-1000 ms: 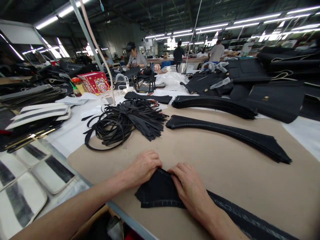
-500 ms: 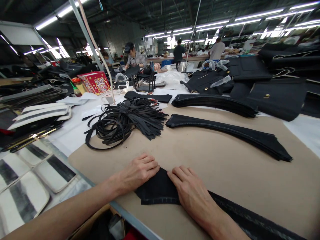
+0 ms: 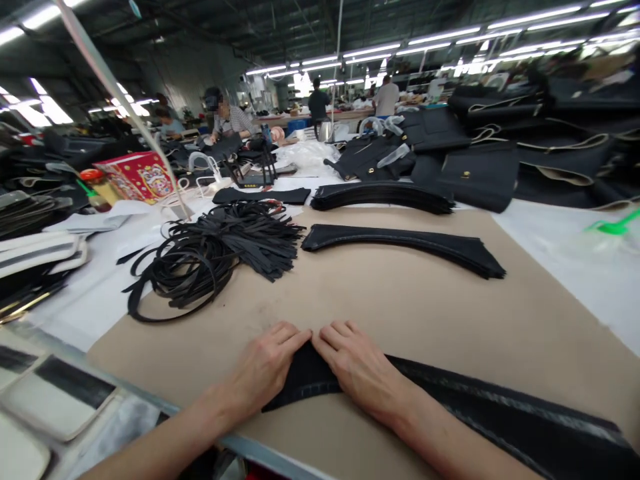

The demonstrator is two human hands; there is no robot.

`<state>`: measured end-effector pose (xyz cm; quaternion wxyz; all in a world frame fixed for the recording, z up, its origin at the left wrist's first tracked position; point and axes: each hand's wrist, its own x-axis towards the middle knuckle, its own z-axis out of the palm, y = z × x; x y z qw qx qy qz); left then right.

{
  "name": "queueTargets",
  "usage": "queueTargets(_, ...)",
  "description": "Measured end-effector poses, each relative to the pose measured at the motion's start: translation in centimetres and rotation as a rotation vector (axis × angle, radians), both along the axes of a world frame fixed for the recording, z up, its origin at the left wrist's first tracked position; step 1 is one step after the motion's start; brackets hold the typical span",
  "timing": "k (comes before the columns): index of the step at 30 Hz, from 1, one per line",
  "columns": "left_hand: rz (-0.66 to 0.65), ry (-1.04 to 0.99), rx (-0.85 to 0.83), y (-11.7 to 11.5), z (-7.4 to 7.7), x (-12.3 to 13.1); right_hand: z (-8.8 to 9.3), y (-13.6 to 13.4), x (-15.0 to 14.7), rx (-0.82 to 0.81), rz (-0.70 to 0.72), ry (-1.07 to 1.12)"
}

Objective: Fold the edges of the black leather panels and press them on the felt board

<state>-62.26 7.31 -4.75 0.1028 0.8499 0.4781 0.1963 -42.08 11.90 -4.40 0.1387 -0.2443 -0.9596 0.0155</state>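
A long black leather piece (image 3: pixel 314 373) with a pale line along its edge lies on the brown paper, stretching to the lower right. My left hand (image 3: pixel 273 367) is closed at its narrow end, thumb and fingers pressed on the far edge. Close beside it, my right hand (image 3: pixel 353 363) pinches the same edge with curled fingers. The fingertips of both hands nearly meet, and the left hand and right forearm cover parts of the piece. Beyond them rests a stack of similar curved black pieces (image 3: pixel 400 241), with another stack (image 3: pixel 383 196) behind it.
A tangled bundle of black straps (image 3: pixel 215 253) lies left of the stacks. Brown paper (image 3: pixel 400 307) covers the tabletop. Black bags (image 3: pixel 475 173) are heaped at the back right. A red box (image 3: pixel 137 175) stands at the back left, and pale panels (image 3: pixel 55 400) lie at the lower left.
The view has swung to the right. My hands have come closer together along the far edge, and the left now covers more of the piece's end.
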Motion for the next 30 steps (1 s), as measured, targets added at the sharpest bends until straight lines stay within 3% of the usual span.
queueTargets(11, -0.039, 0.193, 0.019, -0.1, 0.0, -0.1, 0.8, 0.0, 6.3, -0.117, -0.051, -0.026)
queueTargets(17, -0.044, 0.254, 0.1, -0.2, -0.1, 0.3, 0.4, -0.5, 6.9, -0.096, -0.029, -0.039)
queueTargets(23, -0.159, 0.283, 0.061, 0.3, 0.6, 0.8, 0.4, -0.6, 7.1, -0.114, -0.028, -0.04)
queueTargets(30, -0.129, 0.518, 0.1, 0.7, 1.6, 3.3, 0.5, -0.5, 7.1, -0.046, -0.01, -0.047)
